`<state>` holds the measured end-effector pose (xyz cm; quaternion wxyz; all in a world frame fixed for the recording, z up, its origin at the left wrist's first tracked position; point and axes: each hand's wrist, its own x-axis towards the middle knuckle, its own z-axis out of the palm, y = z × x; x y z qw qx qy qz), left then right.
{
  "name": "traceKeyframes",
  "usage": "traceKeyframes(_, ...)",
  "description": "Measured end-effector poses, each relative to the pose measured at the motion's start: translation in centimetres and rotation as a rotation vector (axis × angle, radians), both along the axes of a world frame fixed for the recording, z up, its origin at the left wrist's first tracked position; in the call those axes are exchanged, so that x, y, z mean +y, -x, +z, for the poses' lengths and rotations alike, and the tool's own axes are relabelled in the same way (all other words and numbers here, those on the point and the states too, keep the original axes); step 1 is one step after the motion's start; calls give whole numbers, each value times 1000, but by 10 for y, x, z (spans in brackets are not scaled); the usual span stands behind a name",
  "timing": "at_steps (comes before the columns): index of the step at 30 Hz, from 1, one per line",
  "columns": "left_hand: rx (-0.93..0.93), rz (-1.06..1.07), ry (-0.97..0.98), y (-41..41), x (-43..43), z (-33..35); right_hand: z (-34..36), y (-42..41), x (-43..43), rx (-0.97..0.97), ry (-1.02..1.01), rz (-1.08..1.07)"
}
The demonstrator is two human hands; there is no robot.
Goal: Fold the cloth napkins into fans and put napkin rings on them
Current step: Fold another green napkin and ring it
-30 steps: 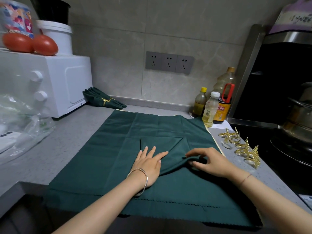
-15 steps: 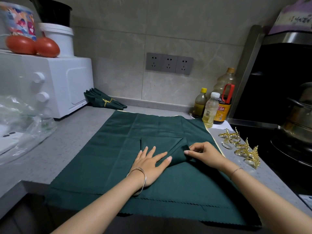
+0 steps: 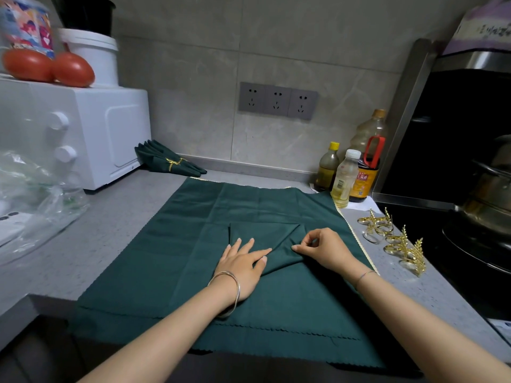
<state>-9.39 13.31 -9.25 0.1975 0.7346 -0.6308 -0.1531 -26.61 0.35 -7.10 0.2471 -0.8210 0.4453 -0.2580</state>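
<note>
The left hand point(image 3: 243, 262) is lying flat and open, pinning the green napkin point(image 3: 171, 261) on the counter point(image 3: 110, 217), while the right hand point(image 3: 323, 248), having slid farther up, is pinching a raised fold, so pleating is barely beginning.

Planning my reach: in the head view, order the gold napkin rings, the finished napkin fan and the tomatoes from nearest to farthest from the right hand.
1. Gold napkin rings, on the counter just right of the right hand.
2. Finished napkin fan, back left, beside the white oven.
3. Tomatoes, farthest left, atop that oven.
</note>
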Motion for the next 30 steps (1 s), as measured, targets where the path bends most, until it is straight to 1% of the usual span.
traceKeyframes(3, 12, -5, -31, -3, -8, 6, 0, -2, -1, 34, 10, -11)
traceKeyframes(5, 13, 23, -14, -11, -20, 11, 0, -2, -3, 42, 1, -11)
traceKeyframes(8, -71, 73, -17, -30, -45, 19, 1, -4, -5, 64, -1, -16)
traceKeyframes(11, -109, 86, -42, -44, -63, 20, 3, -5, -7, 89, -9, -18)
traceKeyframes(14, -257, 85, -8, -45, -66, 22, 5, -6, -8, 135, -8, -15)
traceKeyframes(17, -401, 132, 42, -42, -63, 29, 8, -8, -8, 211, 20, -42)
traceKeyframes(21, -508, 170, -31, -37, -53, 37, 9, -10, -9, 258, 84, -102)
traceKeyframes(24, -465, 180, -56, -27, -40, 44, 10, -10, -9, 300, 67, -155)
traceKeyframes(26, -402, 155, -63, -17, -31, 45, 10, -9, -9, 338, 46, -178)
traceKeyframes(30, -176, 48, -139, 5, -18, 44, 7, -8, -5, 358, 8, -223)
